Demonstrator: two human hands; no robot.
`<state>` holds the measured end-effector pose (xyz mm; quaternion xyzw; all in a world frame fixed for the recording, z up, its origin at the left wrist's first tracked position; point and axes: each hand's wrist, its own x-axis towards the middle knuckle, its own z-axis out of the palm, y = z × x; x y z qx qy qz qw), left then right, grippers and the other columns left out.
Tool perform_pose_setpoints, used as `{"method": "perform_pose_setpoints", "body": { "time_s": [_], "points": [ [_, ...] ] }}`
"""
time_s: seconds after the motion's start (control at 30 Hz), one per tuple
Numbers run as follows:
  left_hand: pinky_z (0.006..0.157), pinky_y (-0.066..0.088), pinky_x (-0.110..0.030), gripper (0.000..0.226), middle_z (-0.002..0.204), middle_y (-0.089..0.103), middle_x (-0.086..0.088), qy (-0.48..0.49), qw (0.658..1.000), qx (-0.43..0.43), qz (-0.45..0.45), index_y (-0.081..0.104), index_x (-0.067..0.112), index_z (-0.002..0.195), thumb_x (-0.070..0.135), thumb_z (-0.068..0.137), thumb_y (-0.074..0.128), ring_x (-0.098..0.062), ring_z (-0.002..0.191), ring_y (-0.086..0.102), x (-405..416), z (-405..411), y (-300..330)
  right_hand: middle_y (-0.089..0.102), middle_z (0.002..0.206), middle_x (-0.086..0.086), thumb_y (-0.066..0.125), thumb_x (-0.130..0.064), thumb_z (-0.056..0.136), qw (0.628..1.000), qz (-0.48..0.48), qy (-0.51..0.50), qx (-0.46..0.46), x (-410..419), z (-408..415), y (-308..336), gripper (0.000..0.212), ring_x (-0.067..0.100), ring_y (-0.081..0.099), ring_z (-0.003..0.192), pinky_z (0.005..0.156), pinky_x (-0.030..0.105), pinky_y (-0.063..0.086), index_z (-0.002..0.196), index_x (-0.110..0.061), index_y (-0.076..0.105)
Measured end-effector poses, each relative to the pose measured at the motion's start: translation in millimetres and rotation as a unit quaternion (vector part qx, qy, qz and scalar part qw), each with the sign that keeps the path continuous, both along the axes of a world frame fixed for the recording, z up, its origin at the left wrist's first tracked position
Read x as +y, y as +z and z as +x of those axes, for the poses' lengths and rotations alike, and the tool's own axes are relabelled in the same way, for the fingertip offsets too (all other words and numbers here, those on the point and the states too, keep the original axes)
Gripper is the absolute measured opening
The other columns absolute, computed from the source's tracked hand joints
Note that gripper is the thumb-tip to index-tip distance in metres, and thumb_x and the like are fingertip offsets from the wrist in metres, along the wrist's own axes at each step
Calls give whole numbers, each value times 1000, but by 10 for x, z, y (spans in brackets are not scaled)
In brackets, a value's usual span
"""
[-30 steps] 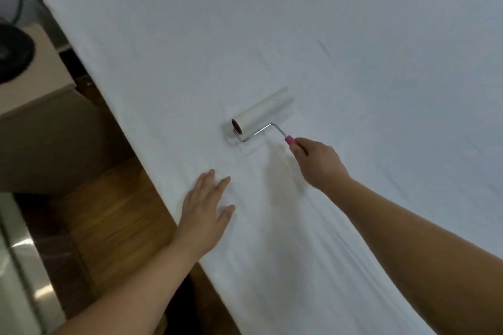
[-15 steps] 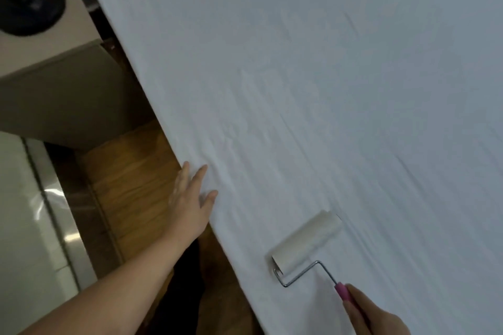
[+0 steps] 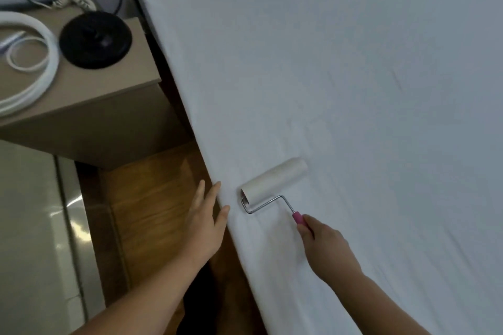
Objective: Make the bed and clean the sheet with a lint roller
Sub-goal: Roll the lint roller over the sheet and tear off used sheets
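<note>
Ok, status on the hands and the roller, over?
Right hand grips roller handle, roller down on sheet near bed edge. Left hand open at that edge. Nothing blocking.

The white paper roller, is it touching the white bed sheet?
Touching. The head view shows the white paper roller lying flat on the white bed sheet, no gap under it, steered by the right hand.

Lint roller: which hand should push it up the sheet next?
The right hand. It already grips the lint roller by its pink handle on the sheet. The left hand lies open at the bed's edge, holding nothing.
</note>
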<state>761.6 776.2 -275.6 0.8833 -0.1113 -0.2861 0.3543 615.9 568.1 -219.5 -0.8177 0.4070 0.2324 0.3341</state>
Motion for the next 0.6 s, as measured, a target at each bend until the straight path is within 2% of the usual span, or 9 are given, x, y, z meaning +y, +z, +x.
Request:
{"method": "perform_pose_setpoints", "body": {
  "time_s": [0.1,0.17,0.27,0.4,0.6],
  "points": [
    [120,25,-45,58,165,4,8,8,1000,9,-2,29,36,153,36,100,52,-15,151,12,48,399,4,65,93,-11,32,-56,101,1000,-10,8,-12,-1,591,-33,37,17,58,87,74,32,45,120,-40,59],
    [120,25,-45,58,165,3,10,4,1000,6,-2,27,38,153,39,100,51,-14,151,11,75,673,33,65,94,-11,32,-56,101,1000,-14,10,-14,-1,986,-32,38,15,58,86,74,30,43,121,-39,59],
    [121,22,-42,58,165,4,9,-6,1000,-5,0,26,39,153,42,100,49,-13,151,10,116,1013,97,61,81,-14,31,-56,102,1000,-18,16,-17,8,1481,-29,39,9,56,76,64,28,40,110,-33,62],
    [119,19,-37,58,164,3,13,-18,999,-35,24,23,42,153,47,100,45,-11,150,7,104,1412,204,60,76,-10,32,-53,102,999,-22,15,-29,1,2084,-28,41,4,53,70,55,22,36,102,-26,62],
    [111,11,-29,61,153,-13,28,-24,993,-73,88,13,51,151,54,98,42,2,140,-5,-60,1908,342,61,75,-7,29,-54,102,999,12,9,-47,-13,2839,-9,45,8,56,69,56,25,40,85,-24,57]
  ]
}}
